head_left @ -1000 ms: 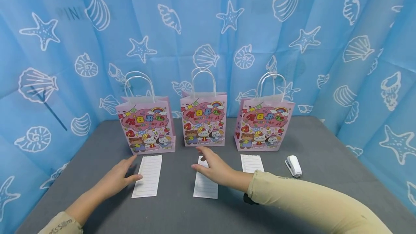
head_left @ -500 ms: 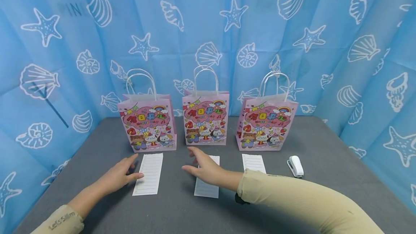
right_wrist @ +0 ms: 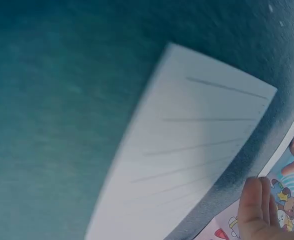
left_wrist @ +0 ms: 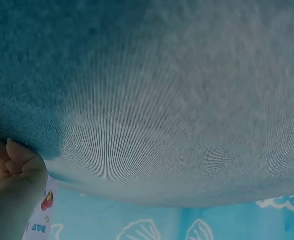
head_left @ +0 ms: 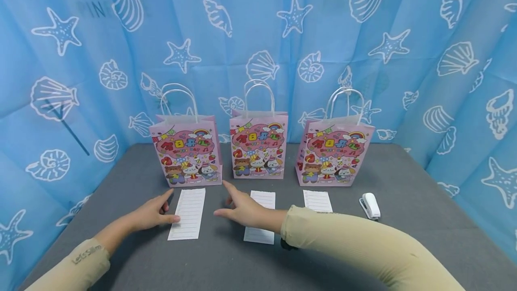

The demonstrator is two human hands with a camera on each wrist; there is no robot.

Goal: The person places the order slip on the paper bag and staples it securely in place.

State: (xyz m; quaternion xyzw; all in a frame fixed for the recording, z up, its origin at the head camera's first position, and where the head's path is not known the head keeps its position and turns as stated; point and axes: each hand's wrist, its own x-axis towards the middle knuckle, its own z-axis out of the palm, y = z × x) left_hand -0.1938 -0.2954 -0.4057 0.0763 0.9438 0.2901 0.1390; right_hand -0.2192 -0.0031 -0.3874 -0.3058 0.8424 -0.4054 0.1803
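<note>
Three lined white paper strips lie on the grey table: left [head_left: 190,214], middle [head_left: 259,235] and right [head_left: 317,201]. My left hand [head_left: 151,212] reaches to the left strip, thumb tip over its left edge and index finger stretched forward. Above the middle strip's left side, my right hand [head_left: 244,210] points leftward with thumb and forefinger apart, holding nothing. The right forearm partly covers the middle and right strips. In the right wrist view, a lined strip [right_wrist: 187,140] lies under that hand [right_wrist: 257,210]. The left wrist view catches the left hand [left_wrist: 17,175] only at its edge.
Pink cartoon paper bags with white handles stand behind the strips: left [head_left: 187,152], middle [head_left: 258,145] and right [head_left: 333,152]. A small white stapler [head_left: 370,205] lies to the right. A blue seashell-print curtain [head_left: 242,26] hangs behind the table [head_left: 226,264].
My right hand has moved left, off part of the middle strip and toward the left strip. The left hand stays beside the left strip. The head view has shifted slightly.
</note>
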